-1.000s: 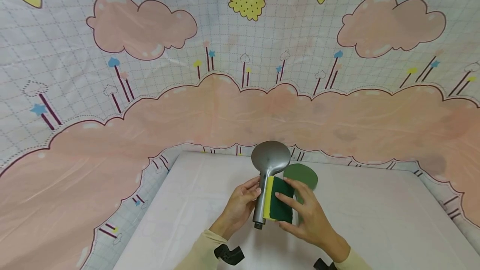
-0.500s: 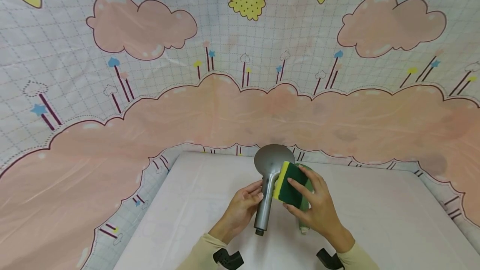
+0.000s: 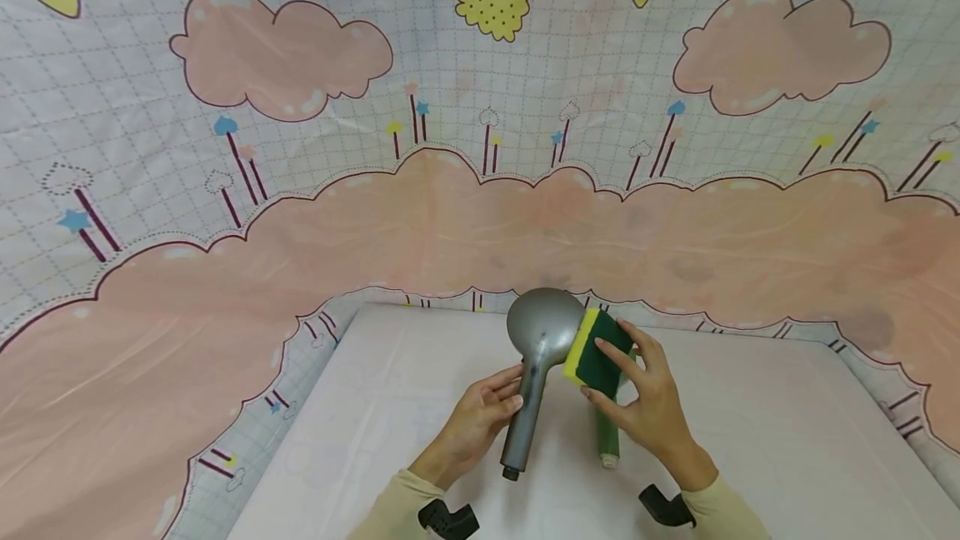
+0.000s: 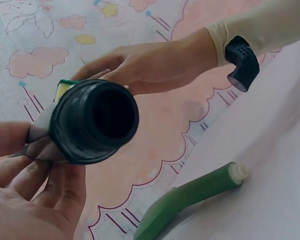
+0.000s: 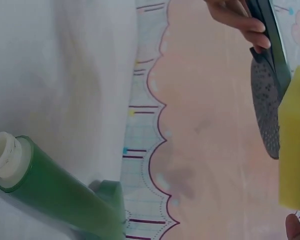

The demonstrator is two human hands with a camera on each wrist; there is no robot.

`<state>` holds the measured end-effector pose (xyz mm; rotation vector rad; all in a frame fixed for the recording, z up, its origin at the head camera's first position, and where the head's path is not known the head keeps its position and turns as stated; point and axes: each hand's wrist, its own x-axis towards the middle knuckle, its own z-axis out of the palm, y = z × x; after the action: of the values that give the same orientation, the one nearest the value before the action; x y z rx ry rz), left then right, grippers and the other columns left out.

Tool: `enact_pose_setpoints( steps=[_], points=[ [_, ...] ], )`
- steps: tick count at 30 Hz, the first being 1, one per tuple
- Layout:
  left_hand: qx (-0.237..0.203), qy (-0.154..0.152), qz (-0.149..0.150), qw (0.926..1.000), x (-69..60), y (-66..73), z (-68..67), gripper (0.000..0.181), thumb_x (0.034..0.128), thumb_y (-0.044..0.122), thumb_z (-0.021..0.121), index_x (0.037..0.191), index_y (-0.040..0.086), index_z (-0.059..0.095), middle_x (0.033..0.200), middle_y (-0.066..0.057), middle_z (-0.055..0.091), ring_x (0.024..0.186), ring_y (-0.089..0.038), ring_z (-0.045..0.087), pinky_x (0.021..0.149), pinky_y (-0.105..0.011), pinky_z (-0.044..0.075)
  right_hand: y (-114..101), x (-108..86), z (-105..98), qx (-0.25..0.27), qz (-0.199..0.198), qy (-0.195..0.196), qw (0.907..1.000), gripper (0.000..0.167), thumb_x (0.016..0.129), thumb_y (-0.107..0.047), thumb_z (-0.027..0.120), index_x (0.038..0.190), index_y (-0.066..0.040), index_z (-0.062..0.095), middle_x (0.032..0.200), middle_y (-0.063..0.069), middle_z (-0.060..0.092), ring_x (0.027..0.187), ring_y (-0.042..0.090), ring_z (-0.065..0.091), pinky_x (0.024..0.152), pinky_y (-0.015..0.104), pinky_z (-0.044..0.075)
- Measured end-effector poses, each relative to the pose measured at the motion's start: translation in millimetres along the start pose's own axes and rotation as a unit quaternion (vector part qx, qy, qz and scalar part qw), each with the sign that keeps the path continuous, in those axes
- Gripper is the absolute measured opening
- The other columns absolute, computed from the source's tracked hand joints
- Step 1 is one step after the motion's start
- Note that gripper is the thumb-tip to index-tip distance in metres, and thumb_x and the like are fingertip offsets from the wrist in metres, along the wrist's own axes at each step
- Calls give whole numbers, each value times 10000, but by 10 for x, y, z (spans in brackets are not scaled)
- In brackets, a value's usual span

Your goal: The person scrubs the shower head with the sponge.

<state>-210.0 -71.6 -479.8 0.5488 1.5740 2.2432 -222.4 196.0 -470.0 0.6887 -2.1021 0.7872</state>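
My left hand [image 3: 476, 423] holds a grey shower head [image 3: 543, 323] by its handle, face turned away, above the white table. In the left wrist view, the dark threaded end [image 4: 100, 120] of that handle points at the camera. Between thumb and fingers, my right hand [image 3: 656, 407] grips a sponge [image 3: 582, 348], yellow with a dark green scouring side. Its yellow side is against the right edge of the shower head's back. The right wrist view shows the yellow side [image 5: 294, 145] beside the shower head's spray face [image 5: 264, 107], with most of the right hand out of frame.
A green shower head [image 3: 608, 438] lies on the white table [image 3: 360, 407] beneath the right hand, its head mostly hidden in the head view. Its pale threaded end [image 5: 5, 155] shows in the right wrist view. A cloud-patterned cloth [image 3: 480, 232] stands behind the table.
The sponge has moved up and to the right, from beside the handle to the shower head's round edge. My left hand keeps its hold; the shower head has tilted slightly and its handle end has shifted left.
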Motion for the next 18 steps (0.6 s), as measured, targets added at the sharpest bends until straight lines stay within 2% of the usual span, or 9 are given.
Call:
enact_pose_setpoints(
  steps=[4,8,12,14,18],
  points=[
    [171,-50,-29,9998,-15,-6,-23,639,953,29,580,1503,-82,274,1389,-118,571,1138,-38,610,952,-226,494,5,-4,-21,70,154,-77,9998,662,841,-621,657,1307,-152,636,1483,203,433,1290,337,416,951,279,382],
    [340,-84,-37,9994,-11,-10,-31,637,952,40,589,1501,-76,287,1462,-261,465,1167,-38,595,970,-220,483,-41,-22,-17,-118,185,-265,9994,670,841,-663,613,1311,-186,635,1493,179,429,1321,332,407,950,391,461],
    [518,-112,-31,9986,3,-15,-25,629,957,73,602,1497,-63,311,1474,-305,422,1177,-40,590,974,-211,473,-125,-32,38,-251,-213,-294,9990,652,864,-679,559,1305,-206,639,1477,184,447,1324,353,414,943,550,475],
    [606,-122,-33,9981,6,-20,-23,622,960,80,601,1495,-60,318,1470,-307,426,1182,-50,588,972,-209,470,-165,-35,75,-242,-476,-195,9984,630,876,-668,556,1294,-205,647,1460,195,463,1314,368,423,1013,504,430],
    [683,-113,-60,9976,7,-29,-24,613,962,89,604,1495,-47,332,1469,-287,442,1198,-62,583,978,-209,468,-194,-21,106,-256,-761,-33,9968,611,891,-655,548,1277,-194,659,1429,215,489,1288,389,446,1008,517,396]
  ],
)
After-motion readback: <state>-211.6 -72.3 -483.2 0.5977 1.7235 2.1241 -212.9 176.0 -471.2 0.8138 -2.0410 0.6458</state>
